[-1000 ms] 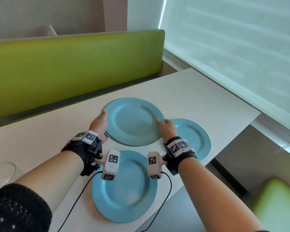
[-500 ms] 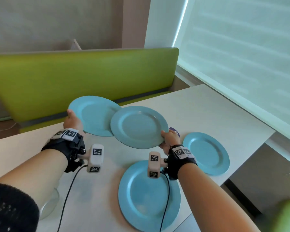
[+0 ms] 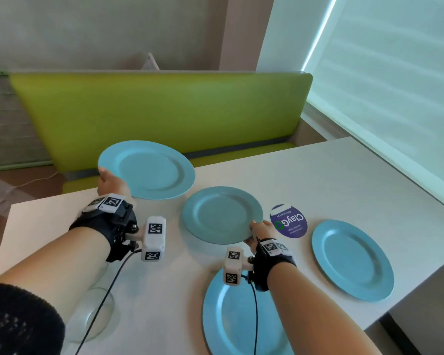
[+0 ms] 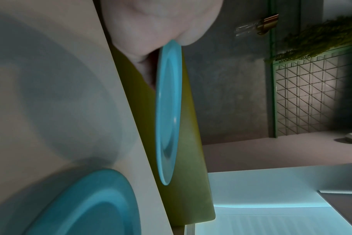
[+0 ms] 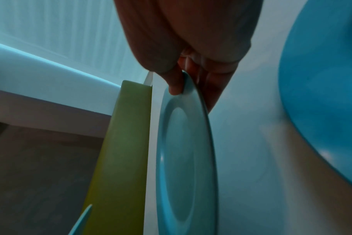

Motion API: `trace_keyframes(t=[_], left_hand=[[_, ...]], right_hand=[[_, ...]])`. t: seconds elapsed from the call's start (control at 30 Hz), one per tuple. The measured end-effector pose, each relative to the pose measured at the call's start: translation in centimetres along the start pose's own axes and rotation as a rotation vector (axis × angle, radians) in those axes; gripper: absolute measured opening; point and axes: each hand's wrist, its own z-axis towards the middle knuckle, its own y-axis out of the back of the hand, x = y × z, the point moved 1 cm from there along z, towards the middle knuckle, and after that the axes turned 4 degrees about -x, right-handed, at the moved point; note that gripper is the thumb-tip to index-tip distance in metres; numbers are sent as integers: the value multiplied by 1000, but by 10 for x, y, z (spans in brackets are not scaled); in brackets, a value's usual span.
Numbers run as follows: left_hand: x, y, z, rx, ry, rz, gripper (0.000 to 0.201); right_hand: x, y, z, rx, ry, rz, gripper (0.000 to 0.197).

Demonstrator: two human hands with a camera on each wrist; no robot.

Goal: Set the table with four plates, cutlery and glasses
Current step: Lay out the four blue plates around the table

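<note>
My left hand (image 3: 108, 179) grips the near-left rim of a blue plate (image 3: 149, 169) held in the air above the table's far left edge; the left wrist view shows that plate (image 4: 168, 111) edge-on under my palm. A second blue plate (image 3: 222, 213) is gripped at its near-right rim by my right hand (image 3: 258, 230), thumb on top, fingers beneath, seen close in the right wrist view (image 5: 183, 151). It hovers just above the white table (image 3: 241, 175). Two more blue plates lie flat: one at the near edge (image 3: 236, 319), one at the right (image 3: 351, 260).
A round purple sticker (image 3: 289, 221) lies on the table between the right-hand plate and the right plate. An upturned clear glass (image 3: 92, 313) stands at the near left under my forearm. A green bench back (image 3: 164, 111) runs behind the table; a window blind (image 3: 395, 85) is on the right.
The two plates, held together as a stack a second ago, have been separated. My left hand has carried its plate up and left; my right hand has moved its plate rightward and lower.
</note>
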Motion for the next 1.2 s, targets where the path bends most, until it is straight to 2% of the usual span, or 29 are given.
trace_keyframes(t=[0.2, 0.33, 0.43, 0.53, 0.6, 1.1, 1.2], left_hand=[[-1, -3, 10, -15, 45, -80, 57], [-5, -2, 19, -20, 52, -96, 57], [-7, 1, 25, 1, 52, -138, 57], [-9, 6, 29, 6, 47, -164, 57], [-9, 9, 31, 12, 53, -193, 56], [-2, 22, 20, 67, 99, -183, 53], [0, 20, 11, 90, 123, -168, 56]], right_hand=[[-15, -29, 8, 8, 9, -17, 26], [-25, -46, 15, -2, 34, -38, 10], [-24, -55, 16, 32, -20, -53, 5], [-19, -60, 17, 61, -41, -68, 32], [-18, -62, 19, 77, -38, -102, 39], [-21, -63, 33, 117, 27, -356, 40], [-16, -58, 30, 140, 47, -480, 30]])
